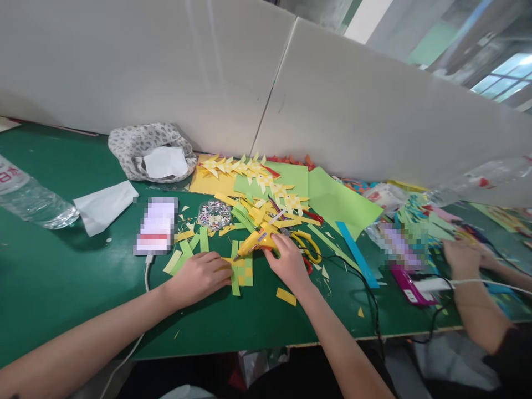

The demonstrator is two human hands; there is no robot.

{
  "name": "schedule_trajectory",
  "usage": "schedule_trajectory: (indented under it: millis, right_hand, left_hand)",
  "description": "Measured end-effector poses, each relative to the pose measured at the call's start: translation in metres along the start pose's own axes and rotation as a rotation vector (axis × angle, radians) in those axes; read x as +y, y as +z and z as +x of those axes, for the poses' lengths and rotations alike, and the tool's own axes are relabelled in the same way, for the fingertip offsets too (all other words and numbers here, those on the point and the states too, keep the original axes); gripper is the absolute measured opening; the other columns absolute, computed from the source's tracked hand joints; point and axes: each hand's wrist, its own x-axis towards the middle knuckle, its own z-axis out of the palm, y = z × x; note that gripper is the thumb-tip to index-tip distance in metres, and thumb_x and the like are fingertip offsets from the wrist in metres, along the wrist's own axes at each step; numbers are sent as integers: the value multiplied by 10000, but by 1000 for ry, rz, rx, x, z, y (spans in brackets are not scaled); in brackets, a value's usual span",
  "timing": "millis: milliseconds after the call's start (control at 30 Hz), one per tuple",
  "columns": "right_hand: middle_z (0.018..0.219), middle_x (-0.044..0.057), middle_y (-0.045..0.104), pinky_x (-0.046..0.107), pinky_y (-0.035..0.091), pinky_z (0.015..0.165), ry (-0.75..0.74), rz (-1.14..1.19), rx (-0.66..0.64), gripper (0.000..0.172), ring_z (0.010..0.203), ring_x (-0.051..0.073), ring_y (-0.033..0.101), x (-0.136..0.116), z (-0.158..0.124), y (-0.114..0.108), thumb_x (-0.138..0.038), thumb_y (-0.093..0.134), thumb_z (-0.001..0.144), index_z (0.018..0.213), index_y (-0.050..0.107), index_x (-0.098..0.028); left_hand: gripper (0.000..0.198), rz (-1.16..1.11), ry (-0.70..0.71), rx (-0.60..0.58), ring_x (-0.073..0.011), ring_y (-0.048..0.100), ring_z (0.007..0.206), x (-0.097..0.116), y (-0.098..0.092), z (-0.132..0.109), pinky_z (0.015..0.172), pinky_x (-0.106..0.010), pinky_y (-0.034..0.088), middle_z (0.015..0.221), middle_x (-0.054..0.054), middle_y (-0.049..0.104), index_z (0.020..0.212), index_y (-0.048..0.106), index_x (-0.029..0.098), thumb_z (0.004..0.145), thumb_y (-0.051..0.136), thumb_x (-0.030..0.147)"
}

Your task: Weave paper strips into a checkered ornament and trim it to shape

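Note:
My right hand (286,261) is closed around a yellow glue gun (255,241), whose black cord trails off to the right. The gun's nozzle points down and left at a small woven piece of green and yellow paper strips (245,271). With its fingers curled together, my left hand (203,279) holds the left edge of that weave against the table. Yellow-handled scissors (308,246) lie just beyond my right hand. Loose green and yellow paper strips (203,239) are scattered around both hands, and a round clear case of small beads (215,215) sits behind them.
A phone (157,224) on a white cable, a tissue (106,206), a water bottle (33,191) and a cloth bag (152,149) are on the left. Finished paper chains (266,180) lie before the partition (187,72). On the right are a co-worker's hands (463,257) and a magenta power strip (411,287).

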Motion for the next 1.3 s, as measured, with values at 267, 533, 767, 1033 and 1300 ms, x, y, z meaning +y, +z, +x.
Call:
schedule_trajectory:
  millis: [267, 533, 767, 1033, 1300]
  right_hand:
    - [984, 142, 639, 432, 521, 825, 21, 32, 2, 286, 945, 267, 597, 4, -1, 3, -243, 498, 818, 1068, 587, -136]
    - [994, 130, 641, 432, 534, 792, 28, 33, -24, 293, 932, 268, 607, 8, -1, 3, -230, 467, 829, 1089, 582, -159]
    - [984, 142, 637, 418, 531, 806, 29, -11, -2, 286, 936, 267, 602, 7, -1, 3, -279, 504, 822, 1053, 586, -131]
    - [991, 144, 634, 429, 522, 828, 41, 61, 51, 328, 957, 265, 594, 3, -3, 0, -346, 546, 807, 1059, 579, -139]
    - [978, 148, 635, 439, 523, 811, 14, 23, 33, 324, 945, 277, 597, 3, -2, 3, -334, 525, 820, 1070, 582, -136]
  left_hand:
    - [206, -5, 1, 11, -165, 590, 839, 0, -1, 1, 705, -289, 488, 904, -22, 678, 902, 628, 197, 891, 455, 308]
    - [213, -6, -39, -78, -173, 577, 800, 0, 0, 0, 654, -285, 485, 860, -33, 643, 915, 619, 205, 892, 444, 324]
    - [214, -57, -10, -92, -175, 570, 803, 0, 1, 1, 705, -304, 486, 855, -48, 625, 975, 579, 169, 908, 412, 284]
    - [199, -95, -32, -80, -169, 572, 810, -1, 1, 0, 691, -282, 480, 840, -42, 629, 919, 580, 177, 904, 419, 292]
    - [201, -110, -36, -62, -162, 570, 817, -1, 2, 0, 699, -275, 478, 835, -43, 626, 921, 583, 170, 903, 420, 287]
